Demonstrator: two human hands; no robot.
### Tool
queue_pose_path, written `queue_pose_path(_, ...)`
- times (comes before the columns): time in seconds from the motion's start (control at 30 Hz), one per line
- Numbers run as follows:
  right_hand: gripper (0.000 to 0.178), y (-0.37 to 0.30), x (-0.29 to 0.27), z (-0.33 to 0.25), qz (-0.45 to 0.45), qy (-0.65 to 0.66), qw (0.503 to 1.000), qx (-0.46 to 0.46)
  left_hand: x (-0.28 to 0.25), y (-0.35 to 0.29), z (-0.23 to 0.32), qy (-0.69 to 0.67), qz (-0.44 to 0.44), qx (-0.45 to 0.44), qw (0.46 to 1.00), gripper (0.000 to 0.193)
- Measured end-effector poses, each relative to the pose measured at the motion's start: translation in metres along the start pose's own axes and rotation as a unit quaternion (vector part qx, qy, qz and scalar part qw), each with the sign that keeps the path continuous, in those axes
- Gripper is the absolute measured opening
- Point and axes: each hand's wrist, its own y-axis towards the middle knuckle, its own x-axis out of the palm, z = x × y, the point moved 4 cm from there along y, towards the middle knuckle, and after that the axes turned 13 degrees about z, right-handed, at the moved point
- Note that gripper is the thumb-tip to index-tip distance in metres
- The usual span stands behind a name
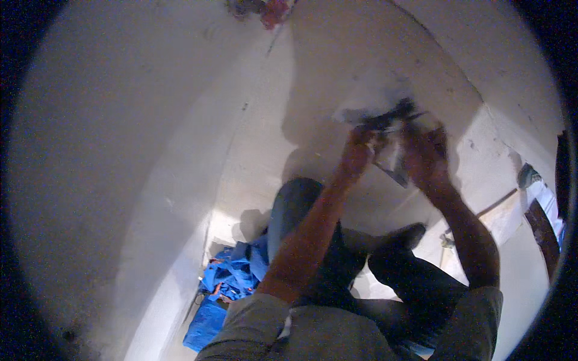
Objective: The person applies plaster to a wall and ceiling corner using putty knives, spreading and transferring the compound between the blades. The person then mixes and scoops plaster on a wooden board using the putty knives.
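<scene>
My left hand (358,150) and my right hand (426,155) are raised close together in front of my legs, both blurred and with fingers curled. Between them is a dark, elongated piece (391,115) with a pale, flat part (354,113) at its left side. A shiny grey, blade-like plate (392,161) with a pointed lower corner hangs between the two hands. Both hands seem closed on these pieces. Blur hides their exact kind and which fingers grip which part.
Crumpled blue cloth or bags (232,274) lie by my left leg. A pale wall (120,150) rises on the left. At the right are a thin brown stick (498,202) and a dark strip (542,237). Something reddish (274,13) sits at the top.
</scene>
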Motion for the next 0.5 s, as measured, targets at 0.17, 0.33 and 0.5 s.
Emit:
queue_pose_path(0.17, 0.032, -0.019, -0.079, -0.033, -0.038, -0.175, 0.968, -0.177, -0.022, 0.028, 0.012, 0.282, -0.055, 0.172, 0.942, 0.045)
queue_pose_path(0.33, 0.037, -0.044, -0.096, -0.009, -0.168, -0.493, 0.706, -0.48, -0.018, 0.024, 0.022, 0.28, -0.014, 0.291, 0.915, 0.026)
queue_pose_path(0.5, 0.035, -0.053, -0.088, 0.011, -0.225, -0.509, 0.703, -0.443, -0.011, 0.006, 0.024, 0.318, -0.075, 0.145, 0.934, 0.044)
